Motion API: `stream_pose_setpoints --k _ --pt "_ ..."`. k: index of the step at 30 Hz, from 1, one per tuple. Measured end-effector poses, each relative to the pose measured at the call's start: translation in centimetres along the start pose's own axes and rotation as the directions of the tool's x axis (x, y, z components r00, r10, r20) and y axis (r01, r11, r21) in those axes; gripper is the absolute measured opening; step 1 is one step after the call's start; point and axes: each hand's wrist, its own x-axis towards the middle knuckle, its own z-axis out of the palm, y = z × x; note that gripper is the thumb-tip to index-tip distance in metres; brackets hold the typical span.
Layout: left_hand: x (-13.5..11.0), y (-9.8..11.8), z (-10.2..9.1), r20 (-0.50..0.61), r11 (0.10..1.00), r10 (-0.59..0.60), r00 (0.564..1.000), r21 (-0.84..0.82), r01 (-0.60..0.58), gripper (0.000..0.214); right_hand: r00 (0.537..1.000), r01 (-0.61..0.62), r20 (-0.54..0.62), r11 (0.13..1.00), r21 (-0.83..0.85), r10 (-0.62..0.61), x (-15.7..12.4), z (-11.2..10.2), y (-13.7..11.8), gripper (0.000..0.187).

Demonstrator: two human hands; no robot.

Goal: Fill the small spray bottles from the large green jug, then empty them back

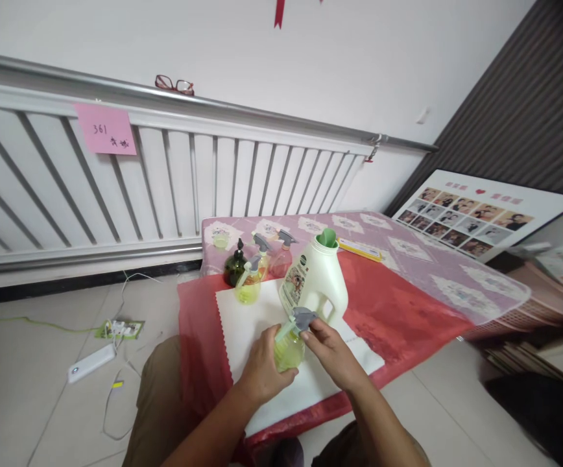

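Yellow-green and see-through, a spray bottle (290, 351) is held above the white cloth (233, 318). My left hand (263, 367) wraps round its body from the left. At its grey spray head (303, 318), the fingers of my right hand (329, 350) are closed on the trigger side. Just behind stands a large cream detergent jug (327, 275) with a green spout (327, 238) in its mouth. To the left are another yellow spray bottle (248, 285), a dark green pump bottle (235, 264) and a pink spray bottle (281, 256), with one more spray bottle partly hidden among them.
Red sheeting (408, 305) lies under the white cloth on a table with a patterned purple cover (410, 248). A yellow-edged flat item (359, 249) lies behind the jug. A radiator (252, 168) runs along the wall. Cables and a white power bank (91, 363) are on the floor.
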Motion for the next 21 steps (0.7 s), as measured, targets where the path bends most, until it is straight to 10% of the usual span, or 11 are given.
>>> stream_pose_setpoints --k 21 --pt "-0.1 -0.6 0.2 -0.024 1.000 -0.026 0.999 0.002 0.026 0.088 0.997 0.055 0.053 0.998 -0.024 -0.053 0.2 -0.2 1.6 0.025"
